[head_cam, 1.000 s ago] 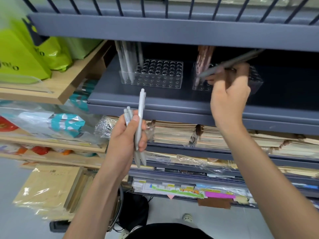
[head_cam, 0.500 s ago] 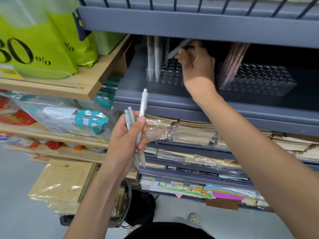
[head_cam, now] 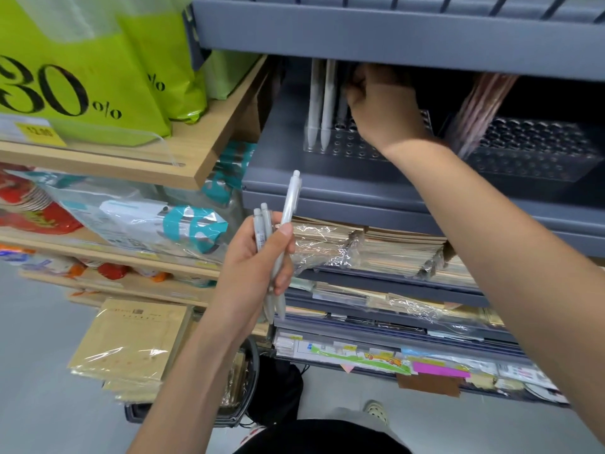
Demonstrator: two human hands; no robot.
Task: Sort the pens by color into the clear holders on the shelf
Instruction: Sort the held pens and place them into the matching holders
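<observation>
1. Right hand point(head_cam: 383, 109) is up over the left clear holder point(head_cam: 347, 147), fingers curled beside a grey pen point(head_cam: 342, 108) standing in it; can't tell if they grip it
2. Left hand point(head_cam: 258, 267), below that holder, clamps three pale pens point(head_cam: 288, 208)
3. Two white pens point(head_cam: 322, 103) stand at the holder's left end

Bright, even light falls from above on the near side: the left hand point(head_cam: 252, 273) and its white pens point(head_cam: 281, 237) read crisp and clean. Deep shadow under the upper grey shelf point(head_cam: 393, 34) fills the recess, and the right hand point(head_cam: 383, 109) has its fingers half lost in that dark. Glare sparks off the plastic wrap point(head_cam: 320, 247) and the clear holder point(head_cam: 537, 158) on the right. Far left, the green bags point(head_cam: 82, 77) look soft, and shelf lines bow at the edges.
</observation>
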